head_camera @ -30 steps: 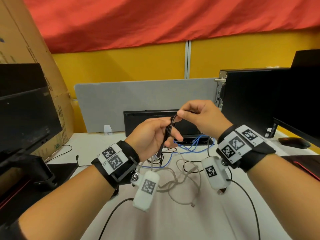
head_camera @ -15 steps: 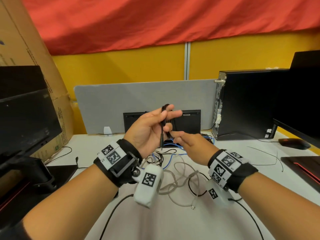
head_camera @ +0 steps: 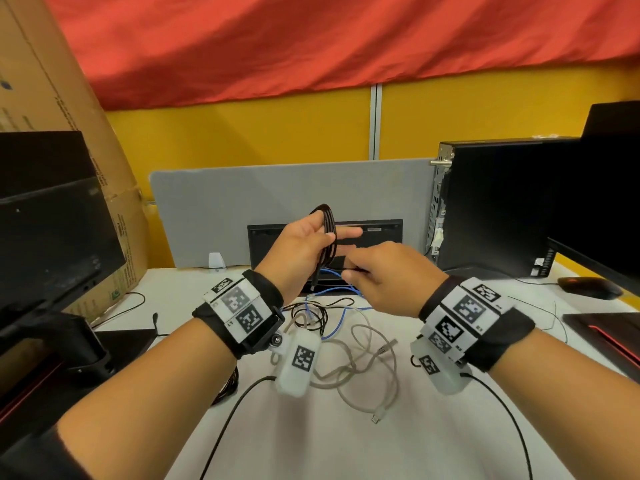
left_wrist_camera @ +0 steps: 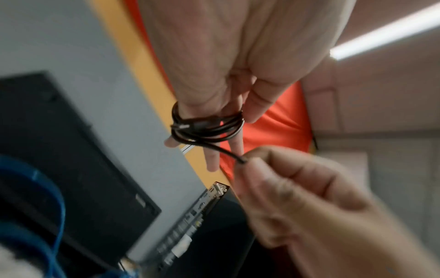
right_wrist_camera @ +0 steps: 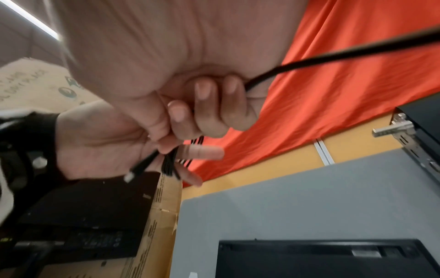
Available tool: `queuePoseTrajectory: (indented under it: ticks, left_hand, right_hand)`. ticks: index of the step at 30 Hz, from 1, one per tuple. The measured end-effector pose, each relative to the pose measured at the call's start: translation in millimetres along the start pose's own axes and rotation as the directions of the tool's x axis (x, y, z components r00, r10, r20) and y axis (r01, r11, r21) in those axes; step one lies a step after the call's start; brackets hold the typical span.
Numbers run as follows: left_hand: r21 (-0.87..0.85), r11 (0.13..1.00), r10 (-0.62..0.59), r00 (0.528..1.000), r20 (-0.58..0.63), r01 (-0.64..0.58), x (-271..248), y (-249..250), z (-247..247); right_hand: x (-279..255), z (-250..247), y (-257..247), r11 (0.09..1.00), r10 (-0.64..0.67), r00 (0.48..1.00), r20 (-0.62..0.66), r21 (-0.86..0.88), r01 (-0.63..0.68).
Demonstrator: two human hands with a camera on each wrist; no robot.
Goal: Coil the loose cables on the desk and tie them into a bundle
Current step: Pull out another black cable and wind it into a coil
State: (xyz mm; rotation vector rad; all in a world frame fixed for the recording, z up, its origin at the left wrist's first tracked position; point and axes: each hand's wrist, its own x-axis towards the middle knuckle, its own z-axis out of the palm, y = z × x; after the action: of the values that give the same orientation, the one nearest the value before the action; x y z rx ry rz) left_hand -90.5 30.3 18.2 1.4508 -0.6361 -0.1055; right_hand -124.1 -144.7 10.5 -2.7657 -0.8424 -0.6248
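My left hand (head_camera: 304, 244) is raised above the desk with a black cable (head_camera: 329, 237) wound in several loops round its nearly straight fingers, the thumb on the coil. A plug end hangs below the palm. The left wrist view shows the loops (left_wrist_camera: 207, 127) crossing the fingers of that hand (left_wrist_camera: 226, 75). My right hand (head_camera: 381, 275) is just right of the coil and pinches the cable's free tail (left_wrist_camera: 228, 153). In the right wrist view its curled fingers (right_wrist_camera: 202, 105) grip the black cable (right_wrist_camera: 309, 64). A grey cable (head_camera: 363, 368), a blue cable (head_camera: 332, 292) and a thin black cable (head_camera: 311, 306) lie tangled on the white desk (head_camera: 346, 445).
A grey divider panel (head_camera: 277, 202) stands at the back with a black device (head_camera: 381, 233) before it. A PC tower (head_camera: 502, 209) and a mouse (head_camera: 588, 287) are on the right. On the left are a monitor (head_camera: 52, 230) and a cardboard box (head_camera: 52, 81).
My right hand came down from the top of the coil, passed under my left hand, and now pulls the tail out to the right. The left hand rose slightly with the coil.
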Motion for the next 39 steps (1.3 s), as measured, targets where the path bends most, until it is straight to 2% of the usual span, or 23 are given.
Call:
queuePoseTrajectory:
  ticks: [6,9,11,16,18,20,23,26,30,34,39]
  left_hand:
    - [0.304,0.951,-0.086,0.994,0.069,0.061,-6,2,2]
    - [0.336,0.938,-0.139,0.978,0.155,0.08,-10,2,4]
    - [0.284,0.952,-0.173,0.967,0.187,0.116,-14,2,4]
    - [-0.034,0.981,-0.175,0.945,0.275,0.191,-20,3,6]
    - [-0.139,0.972,-0.135,0.939,0.317,0.187,-21,4,7]
    - [-0.24,0.956,-0.079,0.935,0.345,0.169,-21,5,9]
    - [-0.371,0.917,-0.031,0.954,0.298,0.145,-18,6,13]
    - [-0.455,0.887,-0.007,0.987,0.162,0.081,-12,6,12]
    - [-0.496,0.868,0.036,0.999,-0.003,-0.032,-2,10,5]
    - [-0.396,0.912,0.079,0.994,-0.08,-0.104,2,11,-3]
    - [-0.139,0.983,0.118,0.992,-0.041,-0.122,1,6,-7]
  right_hand:
    - [6,-21,9,0.976,0.05,0.995,-0.088,0.216,-0.03]
    - [10,-26,18,0.947,0.092,0.977,-0.194,0.32,-0.026]
    - [11,-26,23,0.93,0.109,0.961,-0.253,0.367,-0.009]
    - [9,-14,38,0.868,0.221,0.91,-0.35,0.497,-0.02]
    - [7,-6,44,0.847,0.275,0.902,-0.332,0.527,-0.065]
    - [4,2,46,0.852,0.295,0.917,-0.268,0.508,-0.126]
    - [1,17,43,0.901,0.254,0.947,-0.195,0.403,-0.158]
    - [-2,25,36,0.916,0.257,0.964,-0.071,0.336,-0.219]
    - [-7,25,19,0.963,0.176,0.983,0.059,0.196,-0.184]
    - [-8,16,3,0.979,0.109,0.991,0.08,0.166,-0.121]
    - [-4,-2,-12,0.97,0.068,0.998,0.004,0.235,-0.067]
